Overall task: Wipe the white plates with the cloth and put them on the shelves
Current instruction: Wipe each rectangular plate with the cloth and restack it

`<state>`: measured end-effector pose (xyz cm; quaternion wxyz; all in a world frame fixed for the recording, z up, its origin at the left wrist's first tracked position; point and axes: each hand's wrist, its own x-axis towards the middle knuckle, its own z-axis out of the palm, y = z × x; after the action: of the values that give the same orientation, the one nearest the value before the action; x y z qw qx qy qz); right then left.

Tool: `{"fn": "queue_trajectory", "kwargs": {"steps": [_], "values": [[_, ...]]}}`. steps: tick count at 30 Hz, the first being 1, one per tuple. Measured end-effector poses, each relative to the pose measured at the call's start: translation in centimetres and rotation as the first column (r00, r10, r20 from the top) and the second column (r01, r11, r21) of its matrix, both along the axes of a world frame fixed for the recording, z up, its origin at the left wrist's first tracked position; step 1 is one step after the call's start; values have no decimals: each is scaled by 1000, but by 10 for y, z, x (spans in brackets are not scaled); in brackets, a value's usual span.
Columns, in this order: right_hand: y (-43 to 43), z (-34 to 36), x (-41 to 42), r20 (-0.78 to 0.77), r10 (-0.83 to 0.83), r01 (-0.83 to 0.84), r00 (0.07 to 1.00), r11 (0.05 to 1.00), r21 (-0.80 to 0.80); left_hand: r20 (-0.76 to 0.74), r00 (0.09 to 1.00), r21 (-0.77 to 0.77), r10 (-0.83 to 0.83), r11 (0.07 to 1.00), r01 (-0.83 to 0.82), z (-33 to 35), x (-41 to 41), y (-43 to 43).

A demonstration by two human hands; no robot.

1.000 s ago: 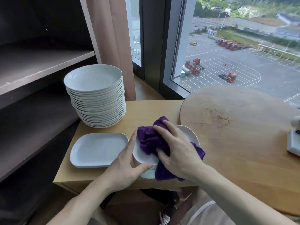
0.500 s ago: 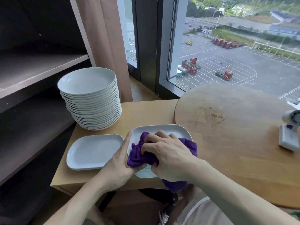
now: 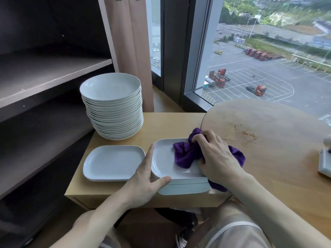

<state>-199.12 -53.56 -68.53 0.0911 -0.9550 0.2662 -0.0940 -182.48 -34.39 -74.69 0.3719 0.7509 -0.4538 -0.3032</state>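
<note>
The shelves (image 3: 53,76) are off to the left, and every plate I can see sits on the table (image 3: 170,122): a tall round stack (image 3: 111,88) at the back, a square stack (image 3: 186,187) at the near edge, and a single plate (image 3: 112,163) just beside it. So I'd say it's early in the job. The step right now is wiping the top plate (image 3: 164,158) of the square stack with the purple cloth (image 3: 186,154). To do it well I'd work the cloth across the bare left half and into the corners, pressing down rather than sideways, because that stack sits right at the table's edge and could slide. The left hand (image 3: 143,181) braces the plate's near left corner, its fingers (image 3: 149,158) spread wide, index laid along the left rim and thumb clamped on the near rim. The right hand (image 3: 216,158) has its fingers (image 3: 202,138) curled round the bunched cloth, pushing it onto the plate's right side.
</note>
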Motion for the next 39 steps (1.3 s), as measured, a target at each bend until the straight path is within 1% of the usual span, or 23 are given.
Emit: {"fn": "queue_trajectory", "kwargs": {"steps": [3, 8, 10, 15, 18, 20, 24, 26, 28, 31, 33, 36, 37, 39], "values": [[2, -3, 1, -6, 0, 0, 1000, 1000, -10, 25, 1000, -4, 1, 1000, -1, -4, -2, -2], [20, -10, 11, -116, 9, -31, 993, 983, -183, 14, 1000, -11, 8, 1000, -8, -4, -2, -2], [29, -6, 18, -161, 48, -82, 986, 975, -208, 6, 1000, -23, 14, 1000, -13, -4, -3, -2], [58, 1, 28, -218, 251, -287, 943, 945, -155, -36, 999, -60, 18, 998, -20, -3, -5, -3], [64, 7, 28, -207, 329, -355, 921, 929, -102, -45, 999, -76, 19, 997, -23, 1, -5, -3], [62, 11, 28, -209, 352, -372, 912, 926, -64, -51, 999, -65, 12, 998, -16, 3, -4, -2], [61, 23, 22, -293, 295, -314, 910, 949, -21, -44, 999, -35, 5, 999, -6, 3, -1, -1], [60, 29, 17, -334, 240, -249, 912, 968, 16, -20, 1000, -20, 3, 1000, -3, 3, 0, 0], [55, 33, 12, -352, 188, -167, 917, 982, 90, 0, 1000, -8, 5, 1000, -5, 2, 0, 1], [42, 36, 9, -375, 122, -54, 919, 981, 187, 37, 999, 6, 4, 1000, -4, 3, 0, 1], [32, 37, 7, -390, 75, 8, 918, 978, 208, 34, 999, 12, 5, 1000, -5, 3, 1, 1], [18, 36, 2, -380, -4, 82, 925, 979, 189, 10, 1000, 4, 17, 1000, -17, 3, 2, 1], [16, 34, 2, -369, -27, 91, 929, 984, 156, 7, 1000, 2, 20, 1000, -20, 3, 3, 1], [17, 28, 6, -328, -67, 84, 942, 996, 37, 2, 1000, -4, 22, 1000, -22, 3, 3, 1]]}}
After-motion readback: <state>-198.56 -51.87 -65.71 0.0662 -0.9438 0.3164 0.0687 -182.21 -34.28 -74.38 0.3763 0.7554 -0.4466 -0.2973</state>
